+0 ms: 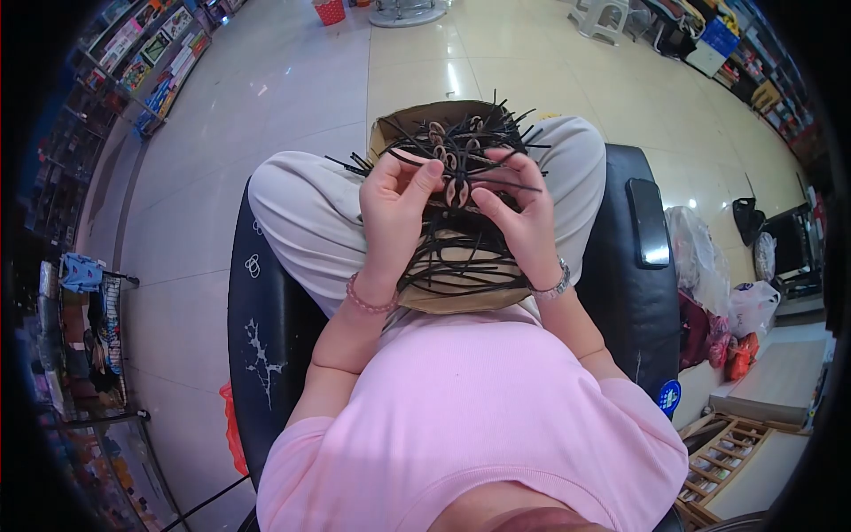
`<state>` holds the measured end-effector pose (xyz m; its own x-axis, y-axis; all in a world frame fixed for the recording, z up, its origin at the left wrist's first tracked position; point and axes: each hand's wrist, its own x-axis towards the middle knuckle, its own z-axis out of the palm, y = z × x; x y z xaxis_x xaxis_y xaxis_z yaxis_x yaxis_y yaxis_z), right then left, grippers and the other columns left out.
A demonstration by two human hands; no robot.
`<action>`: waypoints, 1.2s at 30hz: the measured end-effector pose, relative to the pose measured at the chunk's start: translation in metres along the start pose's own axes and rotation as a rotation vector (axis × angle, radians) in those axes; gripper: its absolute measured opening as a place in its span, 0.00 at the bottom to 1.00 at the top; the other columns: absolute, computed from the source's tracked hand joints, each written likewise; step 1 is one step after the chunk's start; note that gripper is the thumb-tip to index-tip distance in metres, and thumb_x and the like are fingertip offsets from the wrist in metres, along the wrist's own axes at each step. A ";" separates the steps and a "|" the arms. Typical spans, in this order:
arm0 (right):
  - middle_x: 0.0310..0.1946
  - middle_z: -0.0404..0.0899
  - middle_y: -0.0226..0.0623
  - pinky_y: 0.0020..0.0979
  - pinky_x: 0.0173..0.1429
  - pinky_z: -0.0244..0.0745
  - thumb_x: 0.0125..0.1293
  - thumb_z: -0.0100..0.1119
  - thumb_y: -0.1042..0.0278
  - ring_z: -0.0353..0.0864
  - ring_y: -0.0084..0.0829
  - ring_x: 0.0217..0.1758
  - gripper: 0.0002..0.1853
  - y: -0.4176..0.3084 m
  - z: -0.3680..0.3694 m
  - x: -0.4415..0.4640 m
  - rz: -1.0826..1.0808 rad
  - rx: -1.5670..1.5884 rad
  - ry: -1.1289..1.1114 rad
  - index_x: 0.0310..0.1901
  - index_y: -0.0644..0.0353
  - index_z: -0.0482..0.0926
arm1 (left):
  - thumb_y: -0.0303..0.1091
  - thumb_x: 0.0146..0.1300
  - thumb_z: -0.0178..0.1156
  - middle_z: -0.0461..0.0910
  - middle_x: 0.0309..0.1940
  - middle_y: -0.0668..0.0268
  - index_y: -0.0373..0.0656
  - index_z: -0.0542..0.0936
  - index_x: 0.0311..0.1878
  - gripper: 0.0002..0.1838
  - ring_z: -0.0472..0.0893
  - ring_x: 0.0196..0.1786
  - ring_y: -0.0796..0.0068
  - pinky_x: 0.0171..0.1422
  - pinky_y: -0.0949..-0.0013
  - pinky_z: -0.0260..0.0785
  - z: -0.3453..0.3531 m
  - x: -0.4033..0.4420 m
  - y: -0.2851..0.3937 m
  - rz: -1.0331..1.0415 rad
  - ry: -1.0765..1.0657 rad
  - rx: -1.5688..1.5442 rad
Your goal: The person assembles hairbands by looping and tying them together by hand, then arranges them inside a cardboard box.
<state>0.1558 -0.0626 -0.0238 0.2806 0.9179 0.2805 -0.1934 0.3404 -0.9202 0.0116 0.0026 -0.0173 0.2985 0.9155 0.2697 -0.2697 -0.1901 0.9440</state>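
A brown cardboard piece (461, 303) rests on my lap, heaped with many thin black cords (461, 262). Above it, my left hand (396, 202) pinches a black cord strand with pale, oval, shell-like pieces (456, 192) between thumb and fingers. On the other side of these pieces, my right hand (523, 213) has its thumb and fingers closed around the same cord, whose loose ends stick out to the right. More shell-like pieces (439, 135) lie among the cords behind my fingers. The exact grip points are partly hidden by the fingers.
I sit cross-legged in a black armchair (257, 319). A phone (648, 223) lies on its right armrest, white rubber bands (253, 265) on its left. Stocked shelves (146, 62) stand at the left; plastic bags (705, 266) sit at the right. A white stool (605, 19) stands ahead.
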 end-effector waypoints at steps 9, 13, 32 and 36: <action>0.39 0.81 0.31 0.19 0.48 0.70 0.63 0.64 0.75 0.76 0.20 0.40 0.10 0.013 -0.016 -0.004 0.050 -0.373 0.085 0.45 0.66 0.81 | 0.24 0.61 0.66 0.81 0.32 0.67 0.36 0.79 0.39 0.06 0.78 0.34 0.79 0.41 0.78 0.71 0.001 -0.004 0.000 0.067 -0.062 0.220; 0.39 0.81 0.32 0.18 0.49 0.70 0.64 0.64 0.75 0.77 0.20 0.40 0.09 0.009 -0.012 -0.005 0.128 -0.109 0.079 0.45 0.66 0.81 | 0.23 0.57 0.67 0.80 0.33 0.66 0.34 0.79 0.39 0.08 0.76 0.35 0.76 0.42 0.76 0.70 -0.005 -0.004 -0.013 0.121 -0.122 0.383; 0.41 0.83 0.36 0.22 0.55 0.72 0.65 0.61 0.77 0.80 0.23 0.45 0.10 0.025 -0.013 -0.015 0.032 -0.041 0.079 0.48 0.65 0.78 | 0.25 0.58 0.67 0.84 0.30 0.65 0.33 0.80 0.40 0.08 0.79 0.32 0.80 0.38 0.79 0.70 0.003 -0.007 -0.010 -0.175 -0.185 0.112; 0.47 0.82 0.37 0.26 0.63 0.69 0.66 0.59 0.76 0.78 0.26 0.53 0.13 0.019 -0.012 -0.010 -0.163 -0.338 0.028 0.51 0.63 0.76 | 0.25 0.60 0.65 0.84 0.28 0.64 0.31 0.81 0.42 0.09 0.79 0.31 0.81 0.38 0.81 0.71 -0.010 -0.004 -0.002 -0.133 -0.209 0.134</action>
<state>0.1609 -0.0678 -0.0477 0.3082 0.8500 0.4272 0.1761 0.3904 -0.9037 0.0023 0.0028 -0.0225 0.5094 0.8452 0.1616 -0.0961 -0.1308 0.9867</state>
